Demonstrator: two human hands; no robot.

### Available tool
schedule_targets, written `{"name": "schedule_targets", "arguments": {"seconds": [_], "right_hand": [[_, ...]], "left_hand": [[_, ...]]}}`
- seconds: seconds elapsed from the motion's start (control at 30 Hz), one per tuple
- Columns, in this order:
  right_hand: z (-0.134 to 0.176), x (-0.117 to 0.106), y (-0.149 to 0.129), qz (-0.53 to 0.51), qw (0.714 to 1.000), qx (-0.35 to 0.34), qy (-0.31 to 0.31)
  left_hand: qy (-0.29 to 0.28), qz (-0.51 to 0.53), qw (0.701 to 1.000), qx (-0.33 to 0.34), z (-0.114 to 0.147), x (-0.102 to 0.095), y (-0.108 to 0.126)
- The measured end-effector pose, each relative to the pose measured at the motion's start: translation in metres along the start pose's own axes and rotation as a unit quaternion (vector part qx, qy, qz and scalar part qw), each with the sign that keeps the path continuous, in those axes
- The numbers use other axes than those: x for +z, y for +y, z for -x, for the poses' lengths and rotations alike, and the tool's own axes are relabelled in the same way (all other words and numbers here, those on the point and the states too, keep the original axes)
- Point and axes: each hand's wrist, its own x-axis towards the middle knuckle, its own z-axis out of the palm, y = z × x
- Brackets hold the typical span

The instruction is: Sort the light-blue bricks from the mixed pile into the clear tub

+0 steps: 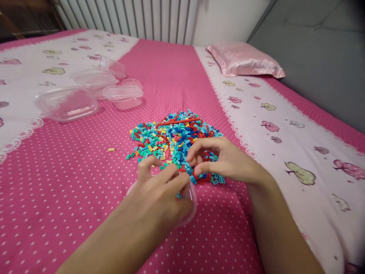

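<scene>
My left hand (159, 194) is bent over a clear plastic container (193, 213), covering most of it. Its thumb and nearest fingers curl toward each other at the container's right side, and whatever they hold is hidden. A few blue pieces (179, 195) show through the gap there. Beyond lies a heap of small plastic building bricks (171, 139) in blue, turquoise, green, red and yellow. At the heap's near right edge is my right hand (216, 160), fingers curved and thumb apart from them, with nothing visible between. A long red stick (178, 122) rests across the heap's top.
Several clear plastic containers (67, 104) stand at the back left of the pink dotted bedspread (94, 182). One yellow brick (111, 150) lies alone left of the heap. A pink pillow (243, 59) is at the back right, near the grey headboard (316, 57). A radiator (137, 19) lines the wall.
</scene>
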Motion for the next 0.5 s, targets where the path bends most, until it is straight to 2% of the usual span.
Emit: {"name": "schedule_targets", "arguments": {"seconds": [0.1,0.27,0.33,0.43,0.5], "right_hand": [[-0.0002,-0.0005,-0.0003,0.006,1.000,0.001,0.005],[-0.0001,-0.0015,-0.0015,0.015,1.000,0.000,0.018],[0.0002,-0.0025,-0.0011,0.016,1.000,-0.004,0.025],[0.0010,-0.0040,0.0007,0.018,0.999,-0.005,0.039],[0.0015,-0.0046,0.0020,0.023,0.999,-0.004,0.046]], "left_hand": [[0.020,0.019,1.000,0.013,0.0011,0.0032,-0.0022],[0.039,0.045,0.998,-0.004,0.0024,0.0049,-0.0028],[0.029,0.058,0.998,-0.011,0.0034,0.0022,-0.0043],[-0.017,0.084,0.996,-0.008,0.0057,0.0013,-0.0081],[-0.012,0.101,0.995,0.000,0.0073,0.0051,-0.0099]]}}
